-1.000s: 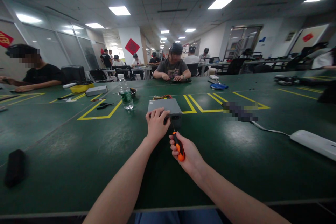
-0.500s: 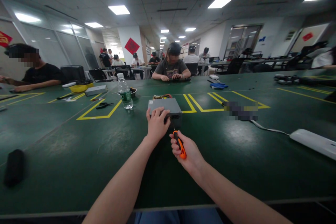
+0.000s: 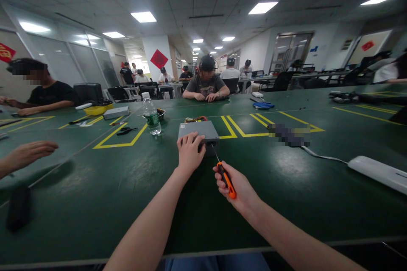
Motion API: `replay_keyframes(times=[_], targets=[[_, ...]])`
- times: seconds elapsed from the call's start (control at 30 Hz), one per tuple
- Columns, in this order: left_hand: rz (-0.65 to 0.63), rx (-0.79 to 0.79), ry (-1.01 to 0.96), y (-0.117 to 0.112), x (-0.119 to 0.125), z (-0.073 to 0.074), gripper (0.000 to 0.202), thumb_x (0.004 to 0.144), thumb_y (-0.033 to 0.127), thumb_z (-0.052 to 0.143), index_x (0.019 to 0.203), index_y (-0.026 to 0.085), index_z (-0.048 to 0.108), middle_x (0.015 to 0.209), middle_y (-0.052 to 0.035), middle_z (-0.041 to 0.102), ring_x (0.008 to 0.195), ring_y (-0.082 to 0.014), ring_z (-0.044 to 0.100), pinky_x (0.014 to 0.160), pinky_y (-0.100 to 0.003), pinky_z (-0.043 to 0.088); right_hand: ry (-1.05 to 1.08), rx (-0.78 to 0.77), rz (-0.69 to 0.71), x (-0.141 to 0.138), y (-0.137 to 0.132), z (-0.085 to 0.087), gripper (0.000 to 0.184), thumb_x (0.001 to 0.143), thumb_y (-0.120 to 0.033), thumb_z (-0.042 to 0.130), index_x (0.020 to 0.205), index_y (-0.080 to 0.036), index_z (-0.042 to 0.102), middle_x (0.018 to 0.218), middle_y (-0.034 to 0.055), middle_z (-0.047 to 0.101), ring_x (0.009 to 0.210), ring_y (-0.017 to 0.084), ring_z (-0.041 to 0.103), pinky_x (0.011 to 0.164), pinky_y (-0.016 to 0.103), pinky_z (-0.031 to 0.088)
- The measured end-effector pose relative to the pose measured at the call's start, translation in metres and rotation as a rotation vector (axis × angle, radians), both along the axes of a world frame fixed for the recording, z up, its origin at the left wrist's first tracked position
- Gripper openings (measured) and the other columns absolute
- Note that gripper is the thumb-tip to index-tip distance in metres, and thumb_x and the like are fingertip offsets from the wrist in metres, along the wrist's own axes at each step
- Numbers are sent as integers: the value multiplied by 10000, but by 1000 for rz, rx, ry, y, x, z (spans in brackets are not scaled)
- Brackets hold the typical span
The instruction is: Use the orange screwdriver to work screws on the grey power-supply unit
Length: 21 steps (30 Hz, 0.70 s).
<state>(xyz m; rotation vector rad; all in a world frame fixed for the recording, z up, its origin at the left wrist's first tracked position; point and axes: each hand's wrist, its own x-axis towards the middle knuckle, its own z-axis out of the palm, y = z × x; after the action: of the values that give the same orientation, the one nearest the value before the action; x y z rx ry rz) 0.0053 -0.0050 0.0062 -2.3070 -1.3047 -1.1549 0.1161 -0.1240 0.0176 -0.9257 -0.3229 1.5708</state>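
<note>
- Left hand (image 3: 190,150) holds the box (image 3: 205,128) by its near edge, fingers bent over the top, thumb at the near face; right hand (image 3: 238,182) is closed round the screwdriver (image 3: 226,178).
- The box lies flat on the table (image 3: 143,220), straight ahead, its wires (image 3: 199,118) at the far side.
- The tip meets the near face beside the socket (image 3: 210,141); whether it sits in anything, I cannot tell.
- It comes in at a slant, so under a push it could skid and scratch the casing.
- The left thumb is near the tip: a slip that way could jab it.
- Pushing away from the body might slide the box if the left hand's hold is light.
- The bottle (image 3: 152,119) stands well apart, so a small slide should not tip it.
</note>
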Motion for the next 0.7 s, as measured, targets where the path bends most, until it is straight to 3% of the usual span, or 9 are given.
replay_keyframes(times=[0.7], targets=[[3,-5,4,-1,0,0,248,806,281,519,1047,293,576,1184,-31,559,1091,-232,463,943,-407,281,-122,-10,-65,13,4,-6,265,907,-256,417,743,-100,554,534,-21,476,368,35,410,302,116,291]])
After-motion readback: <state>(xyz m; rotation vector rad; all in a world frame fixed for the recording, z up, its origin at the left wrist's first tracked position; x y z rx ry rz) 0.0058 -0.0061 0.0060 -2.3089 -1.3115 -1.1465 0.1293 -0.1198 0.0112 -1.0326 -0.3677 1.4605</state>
